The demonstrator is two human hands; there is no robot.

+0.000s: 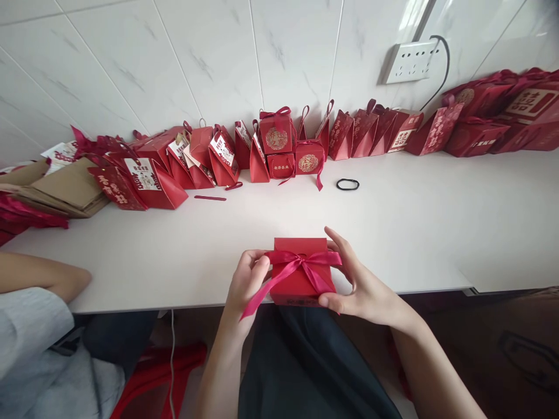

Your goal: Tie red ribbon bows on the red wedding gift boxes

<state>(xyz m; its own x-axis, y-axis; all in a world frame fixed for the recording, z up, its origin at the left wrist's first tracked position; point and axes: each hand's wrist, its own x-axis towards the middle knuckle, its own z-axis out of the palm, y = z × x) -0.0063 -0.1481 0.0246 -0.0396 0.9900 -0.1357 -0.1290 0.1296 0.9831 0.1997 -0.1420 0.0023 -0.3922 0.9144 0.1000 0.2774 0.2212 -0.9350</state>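
A red box (290, 289) with a pink ribbon (301, 262) tied in a bow on its top is at the table's front edge, between my hands. My left hand (250, 279) pinches the bow's left loop at the box's left side, and one ribbon tail hangs down across it. On the right, my right hand (356, 285) grips the box, its thumb at the near lower corner and its index finger raised past the far side. The other fingers of my right hand are partly hidden behind the box and ribbon.
Red gift boxes (277, 134) line the wall on the white table (393, 233). Brown cardboard (72, 183) lies at left, near another person's arm (43, 273). A black band (348, 184) and a thin red strip (210, 198) lie mid-table. A power strip (410, 61) is on the wall.
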